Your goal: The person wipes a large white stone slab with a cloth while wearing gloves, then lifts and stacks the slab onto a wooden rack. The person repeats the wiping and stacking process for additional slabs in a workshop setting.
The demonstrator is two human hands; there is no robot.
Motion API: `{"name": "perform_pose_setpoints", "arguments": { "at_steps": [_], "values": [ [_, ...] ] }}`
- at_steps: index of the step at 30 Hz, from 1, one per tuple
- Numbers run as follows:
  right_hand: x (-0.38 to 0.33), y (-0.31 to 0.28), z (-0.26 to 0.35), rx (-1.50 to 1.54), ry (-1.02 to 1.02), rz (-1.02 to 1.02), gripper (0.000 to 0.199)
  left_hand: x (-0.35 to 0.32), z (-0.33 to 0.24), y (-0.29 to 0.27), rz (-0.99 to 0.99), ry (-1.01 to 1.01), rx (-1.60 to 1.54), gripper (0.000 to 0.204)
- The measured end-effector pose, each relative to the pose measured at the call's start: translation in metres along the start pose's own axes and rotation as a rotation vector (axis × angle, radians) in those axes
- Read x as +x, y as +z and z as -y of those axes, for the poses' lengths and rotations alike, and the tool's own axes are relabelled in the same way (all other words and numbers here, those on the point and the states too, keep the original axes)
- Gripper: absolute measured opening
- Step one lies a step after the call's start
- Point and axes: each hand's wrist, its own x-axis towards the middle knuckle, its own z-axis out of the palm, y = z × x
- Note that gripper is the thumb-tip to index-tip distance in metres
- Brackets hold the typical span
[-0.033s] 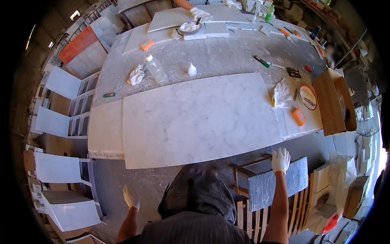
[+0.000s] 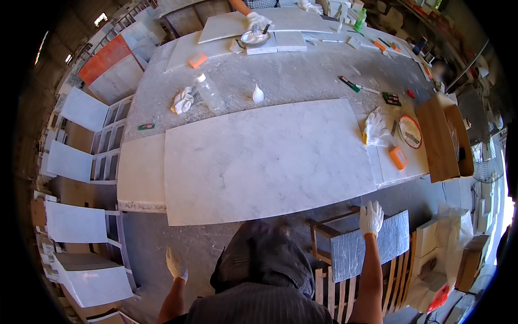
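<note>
A large pale marble slab with grey veining lies on the worktable in front of me, its near edge jutting past the table. My left hand, in a white glove, hangs over the floor near the slab's near left corner, fingers stretched out and holding nothing. Off the slab's near right corner is my right hand, also gloved, with fingers spread and nothing in them. It overlaps a grey board propped beside a wooden frame; whether it touches the board I cannot tell.
Across the table a co-worker's gloved hand is by a bowl of white paste. Loose gloves, an orange block, a paste lid and a cardboard box sit right. A clear bottle stands beyond the slab.
The co-worker's hand has moved left, closer to the bowl. My hands have shifted only slightly, and the whole view has drifted a little. The slab stays put on the table.
</note>
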Motion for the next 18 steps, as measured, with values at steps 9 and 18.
{"name": "perform_pose_setpoints", "arguments": {
  "at_steps": [9, 18],
  "values": [
    [-0.091, 0.001, 0.163, 0.312, -0.280, -0.341, 0.036, 0.096, -0.054, -0.046, -0.188, 0.184, -0.290, 0.037],
    [-0.085, 0.024, 0.370, 0.236, -0.582, -0.183, 0.047, 0.220, -0.133, -0.042, 0.045, 0.607, -0.377, 0.036]
  ]
}}
